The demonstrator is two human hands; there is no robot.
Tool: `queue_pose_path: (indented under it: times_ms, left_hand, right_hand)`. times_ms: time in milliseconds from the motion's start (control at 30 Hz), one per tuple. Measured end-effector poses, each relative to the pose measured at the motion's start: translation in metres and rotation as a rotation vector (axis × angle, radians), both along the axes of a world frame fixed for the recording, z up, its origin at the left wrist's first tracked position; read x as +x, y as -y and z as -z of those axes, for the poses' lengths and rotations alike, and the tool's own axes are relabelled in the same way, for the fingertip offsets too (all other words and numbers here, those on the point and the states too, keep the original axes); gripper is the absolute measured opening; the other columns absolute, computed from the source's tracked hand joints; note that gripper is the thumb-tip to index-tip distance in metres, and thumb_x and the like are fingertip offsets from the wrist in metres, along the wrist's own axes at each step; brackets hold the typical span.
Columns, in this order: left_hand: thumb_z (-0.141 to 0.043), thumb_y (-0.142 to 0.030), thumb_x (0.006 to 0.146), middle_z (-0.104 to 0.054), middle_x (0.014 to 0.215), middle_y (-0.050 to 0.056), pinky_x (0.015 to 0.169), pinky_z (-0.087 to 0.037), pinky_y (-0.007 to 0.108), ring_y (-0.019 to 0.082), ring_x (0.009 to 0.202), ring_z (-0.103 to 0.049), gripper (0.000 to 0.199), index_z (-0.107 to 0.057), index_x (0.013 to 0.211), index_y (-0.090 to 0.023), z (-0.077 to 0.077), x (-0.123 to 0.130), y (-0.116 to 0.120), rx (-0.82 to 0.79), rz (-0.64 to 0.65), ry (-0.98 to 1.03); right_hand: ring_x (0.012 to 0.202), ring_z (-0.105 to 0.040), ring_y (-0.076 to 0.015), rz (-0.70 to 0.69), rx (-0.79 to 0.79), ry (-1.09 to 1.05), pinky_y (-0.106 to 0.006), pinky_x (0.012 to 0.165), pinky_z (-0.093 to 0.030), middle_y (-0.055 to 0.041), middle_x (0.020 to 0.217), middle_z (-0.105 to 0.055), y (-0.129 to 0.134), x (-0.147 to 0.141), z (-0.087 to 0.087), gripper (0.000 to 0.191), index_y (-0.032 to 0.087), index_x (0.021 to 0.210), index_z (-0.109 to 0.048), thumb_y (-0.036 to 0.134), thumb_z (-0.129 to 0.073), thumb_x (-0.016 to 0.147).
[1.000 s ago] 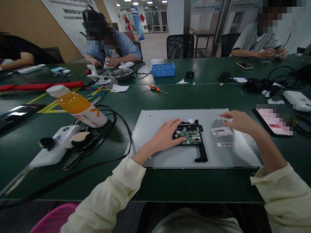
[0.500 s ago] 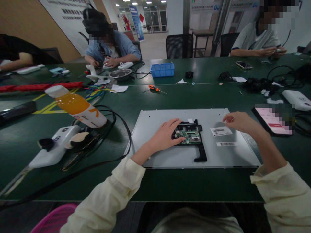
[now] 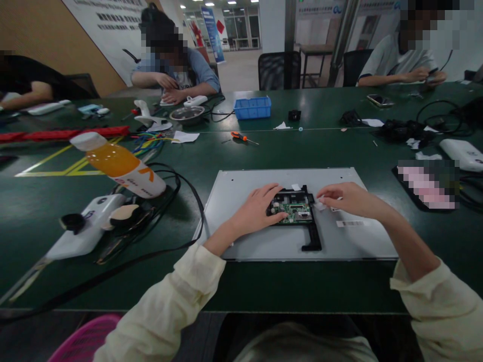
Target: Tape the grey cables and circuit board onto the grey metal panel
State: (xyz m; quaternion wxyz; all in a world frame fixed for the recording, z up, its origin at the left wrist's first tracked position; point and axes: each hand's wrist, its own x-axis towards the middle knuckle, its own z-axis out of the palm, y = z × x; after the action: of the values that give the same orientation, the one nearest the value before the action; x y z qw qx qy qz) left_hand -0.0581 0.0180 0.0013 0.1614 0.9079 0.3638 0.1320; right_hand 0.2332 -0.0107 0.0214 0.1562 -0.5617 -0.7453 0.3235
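Observation:
A flat grey metal panel (image 3: 249, 176) lies on the table before me. On it sits a green circuit board (image 3: 298, 211) in a black plastic frame (image 3: 312, 236). My left hand (image 3: 260, 205) grips the left side of the board, fingers over the far edge and thumb across the front. My right hand (image 3: 341, 198) is just right of the frame, above the panel. Its fingertips pinch a small whitish, see-through piece (image 3: 320, 205) that looks like film or tape. Under that hand, a white label is mostly covered; a barcode strip (image 3: 350, 224) shows nearer me.
On the left are an orange drink bottle (image 3: 116, 166), a white device (image 3: 86, 226) and a black strap (image 3: 151, 251). A phone (image 3: 424, 188) lies right. Beyond the panel are a screwdriver (image 3: 243, 138) and a blue basket (image 3: 252, 108). Several people sit around the table.
My right hand has moved left from above the white label to beside the black frame, carrying the small piece. My left hand has stayed put. The person opposite has raised one hand.

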Motion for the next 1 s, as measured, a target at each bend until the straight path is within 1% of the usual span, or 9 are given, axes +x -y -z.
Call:
queue_pose_path:
  times_ms: [67, 167, 333, 433, 567, 633, 800, 1000]
  left_hand:
    - [-0.049, -0.054, 0.089, -0.036, 0.150, 0.014, 0.112, -0.029, 0.044, 0.028, 0.136, -0.036, 0.069, -0.031, 0.145, -0.018, 0.001, 0.000, 0.000, 0.003, 0.002, 0.005]
    - [-0.049, -0.055, 0.089, -0.035, 0.151, 0.014, 0.112, -0.029, 0.045, 0.028, 0.136, -0.036, 0.069, -0.031, 0.144, -0.018, 0.000, -0.001, 0.000, -0.001, 0.003, -0.003]
    - [-0.048, -0.055, 0.089, -0.035, 0.151, 0.013, 0.112, -0.029, 0.044, 0.028, 0.136, -0.037, 0.068, -0.031, 0.145, -0.019, -0.001, -0.001, 0.001, -0.002, 0.005, -0.008]
    - [-0.049, -0.055, 0.089, -0.035, 0.151, 0.013, 0.112, -0.029, 0.045, 0.028, 0.136, -0.036, 0.068, -0.032, 0.144, -0.019, 0.000, 0.000, 0.000, 0.005, 0.007, -0.009]
    - [-0.049, -0.054, 0.089, -0.035, 0.151, 0.014, 0.112, -0.029, 0.044, 0.028, 0.137, -0.036, 0.068, -0.031, 0.145, -0.018, 0.001, -0.001, 0.000, 0.008, 0.009, -0.011]
    - [-0.049, -0.054, 0.090, -0.035, 0.151, 0.014, 0.112, -0.030, 0.044, 0.028, 0.136, -0.037, 0.068, -0.031, 0.145, -0.018, 0.000, -0.001, 0.000, 0.005, 0.007, -0.012]
    - [-0.049, -0.055, 0.090, -0.034, 0.152, 0.013, 0.113, -0.029, 0.044, 0.028, 0.137, -0.036, 0.068, -0.032, 0.145, -0.018, -0.001, -0.001, 0.001, 0.001, 0.006, -0.012]
    - [-0.049, -0.055, 0.090, -0.033, 0.152, 0.013, 0.113, -0.029, 0.046, 0.029, 0.138, -0.034, 0.069, -0.030, 0.146, -0.020, 0.001, -0.001, 0.001, 0.004, 0.003, -0.003]
  right_hand:
    - [0.087, -0.066, -0.0205, 0.020, 0.005, -0.007, -0.032, 0.079, -0.050, -0.0043, 0.098, -0.073, -0.001, 0.004, 0.000, 0.031, 0.023, 0.102, -0.071, 0.042, -0.053, 0.086]
    - [0.094, -0.065, -0.0224, 0.069, 0.047, 0.058, -0.035, 0.084, -0.050, -0.0064, 0.103, -0.071, -0.002, 0.015, 0.004, 0.029, 0.023, 0.103, -0.070, 0.039, -0.054, 0.085]
    - [0.099, -0.061, -0.0237, 0.049, 0.054, 0.166, -0.037, 0.087, -0.049, -0.0074, 0.109, -0.066, -0.004, 0.025, 0.014, 0.029, 0.024, 0.104, -0.069, 0.032, -0.061, 0.077]
    - [0.100, -0.059, -0.0253, 0.031, 0.073, 0.217, -0.040, 0.089, -0.047, -0.0086, 0.108, -0.063, -0.006, 0.025, 0.017, 0.027, 0.022, 0.100, -0.070, 0.030, -0.062, 0.075]
    - [0.100, -0.058, -0.0264, 0.018, 0.095, 0.256, -0.041, 0.090, -0.045, -0.0097, 0.104, -0.063, -0.007, 0.023, 0.015, 0.021, 0.020, 0.090, -0.070, 0.033, -0.062, 0.075]
    - [0.098, -0.060, -0.0252, 0.026, 0.068, 0.245, -0.040, 0.088, -0.046, -0.0088, 0.102, -0.064, -0.007, 0.023, 0.012, 0.019, 0.020, 0.087, -0.068, 0.033, -0.061, 0.076]
    - [0.079, -0.063, -0.0196, 0.023, -0.111, 0.099, -0.034, 0.075, -0.049, -0.0043, 0.084, -0.069, -0.005, 0.025, 0.005, 0.016, 0.022, 0.086, -0.064, 0.035, -0.058, 0.079]
    - [0.080, -0.061, -0.0177, -0.005, -0.143, -0.049, -0.031, 0.071, -0.046, -0.0032, 0.092, -0.068, -0.001, 0.023, -0.009, 0.022, 0.023, 0.090, -0.067, 0.040, -0.056, 0.082]
